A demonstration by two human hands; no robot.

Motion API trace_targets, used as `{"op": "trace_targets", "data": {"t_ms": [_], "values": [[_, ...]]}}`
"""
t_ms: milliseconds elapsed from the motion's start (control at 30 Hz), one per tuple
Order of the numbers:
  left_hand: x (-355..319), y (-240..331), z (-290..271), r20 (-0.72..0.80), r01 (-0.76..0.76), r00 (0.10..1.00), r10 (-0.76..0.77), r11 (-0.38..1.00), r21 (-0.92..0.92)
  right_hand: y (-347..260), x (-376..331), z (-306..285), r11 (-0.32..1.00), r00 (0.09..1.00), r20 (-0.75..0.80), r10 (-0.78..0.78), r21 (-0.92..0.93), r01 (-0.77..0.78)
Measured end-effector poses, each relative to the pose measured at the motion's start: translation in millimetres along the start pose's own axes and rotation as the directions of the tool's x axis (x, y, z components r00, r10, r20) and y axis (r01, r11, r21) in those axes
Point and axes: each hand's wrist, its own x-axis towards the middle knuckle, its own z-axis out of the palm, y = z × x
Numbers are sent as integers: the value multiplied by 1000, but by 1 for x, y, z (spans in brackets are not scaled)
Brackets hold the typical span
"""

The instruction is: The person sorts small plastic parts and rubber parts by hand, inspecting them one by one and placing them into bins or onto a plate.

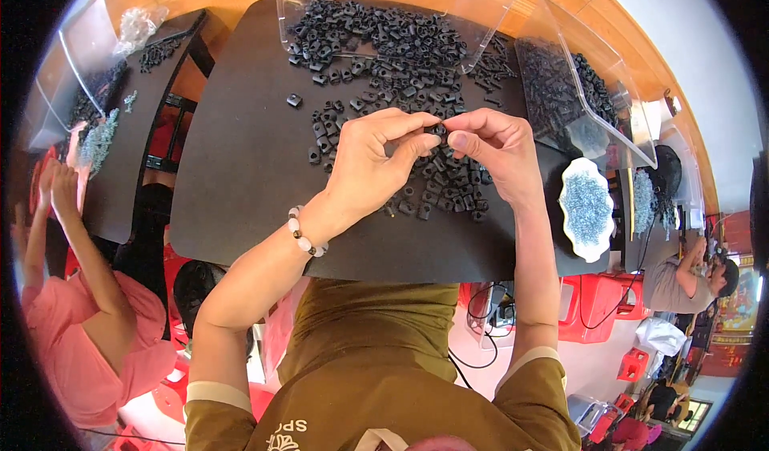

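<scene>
Over the dark table, my left hand and my right hand meet at the fingertips. Pinched between both thumbs and forefingers is a small black plastic part, which looks like a cord lock piece. Fingers cover much of it. Below and beyond my hands spreads a pile of similar black parts, some hollow and barrel-shaped. One loose black part lies apart on the left. Right of my right forearm stands a scalloped white dish of tiny bluish-silver pieces, apparently springs.
A clear plastic bin lies tipped at the far edge, black parts spilling from it. Another clear bin of black parts stands at the right. Co-workers sit at neighbouring tables, one in a pink top on the left. Red stools stand below.
</scene>
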Motion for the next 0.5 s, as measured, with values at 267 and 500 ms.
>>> {"op": "trace_targets", "data": {"t_ms": [267,500], "values": [[-1,-5,5,7,138,990,-141,965,-224,1,1,4,1000,1000,-17,24,-13,-24],[-1,-8,4,-1,165,985,-173,945,-282,-5,-1,15,993,997,-78,0,-115,-9]]}}
